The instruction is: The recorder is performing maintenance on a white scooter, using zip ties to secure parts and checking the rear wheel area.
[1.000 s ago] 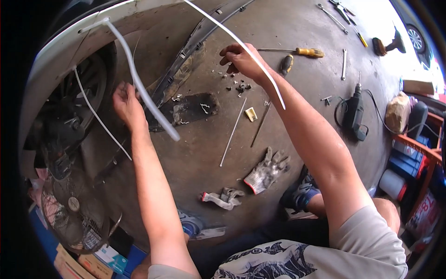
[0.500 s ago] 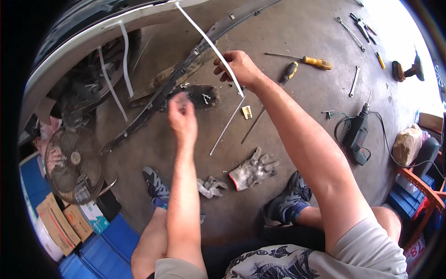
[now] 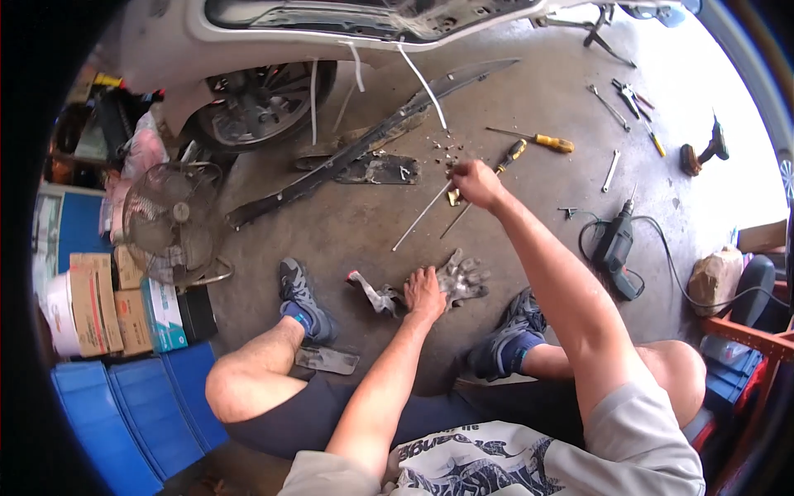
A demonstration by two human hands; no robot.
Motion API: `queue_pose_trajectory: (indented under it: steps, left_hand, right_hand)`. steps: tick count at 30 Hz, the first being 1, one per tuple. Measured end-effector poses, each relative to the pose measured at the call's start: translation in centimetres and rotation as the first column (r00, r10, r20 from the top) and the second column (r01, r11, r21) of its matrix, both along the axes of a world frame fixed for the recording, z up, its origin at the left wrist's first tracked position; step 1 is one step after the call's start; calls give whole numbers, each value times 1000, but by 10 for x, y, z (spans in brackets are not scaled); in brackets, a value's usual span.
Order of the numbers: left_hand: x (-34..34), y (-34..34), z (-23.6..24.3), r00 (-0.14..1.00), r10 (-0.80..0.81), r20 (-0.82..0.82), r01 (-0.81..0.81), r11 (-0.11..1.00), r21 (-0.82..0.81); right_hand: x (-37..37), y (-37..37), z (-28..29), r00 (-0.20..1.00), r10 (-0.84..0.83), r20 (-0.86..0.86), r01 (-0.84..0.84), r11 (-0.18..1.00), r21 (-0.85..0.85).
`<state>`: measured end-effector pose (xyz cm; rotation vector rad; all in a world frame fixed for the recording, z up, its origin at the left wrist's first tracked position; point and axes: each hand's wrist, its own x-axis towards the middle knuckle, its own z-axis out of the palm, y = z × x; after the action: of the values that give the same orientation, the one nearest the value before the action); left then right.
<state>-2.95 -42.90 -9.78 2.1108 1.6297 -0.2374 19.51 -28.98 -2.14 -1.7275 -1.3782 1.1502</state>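
seated on a garage floor (image 3: pixel 347 223), the left hand (image 3: pixel 425 293) presses flat, fingers spread, on grey work gloves (image 3: pixel 460 277); the right hand (image 3: pixel 475 182) pinches something small (unclear what) above thin rods (image 3: pixel 422 217) lying diagonally.

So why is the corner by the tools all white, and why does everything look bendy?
Head view: bright daylight washes out the concrete floor at the upper right, near the black power drill; the fisheye lens bends straight edges toward the rim, where the picture goes black; the right hand looks slightly soft, the left hand sharper.
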Motion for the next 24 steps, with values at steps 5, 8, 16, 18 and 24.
queue_pose_trajectory:
  steps: [5,8,16,18,24]
  left_hand:
    - [-5,-5,-6,949,241,203,-232,970,-67]
    - [43,17,53,484,792,371,-488,597,-637]
    - [15,24,16,-222,649,728,-485,574,-660]
    - [17,16,11,-170,680,713,-499,565,-657]
    - [13,0,10,219,784,581,-575,585,-573]
  right_hand:
    - [-7,-52,-19,995,83,-49,-91,976,-198]
    - [24,-82,-44,999,31,-28,-37,973,-228]
    - [-29,-106,-22,920,-37,-390,-201,810,-551]
    - [-40,-111,-17,651,-254,-716,-262,810,-525]
    - [-50,-104,-41,992,-94,82,95,995,-11]
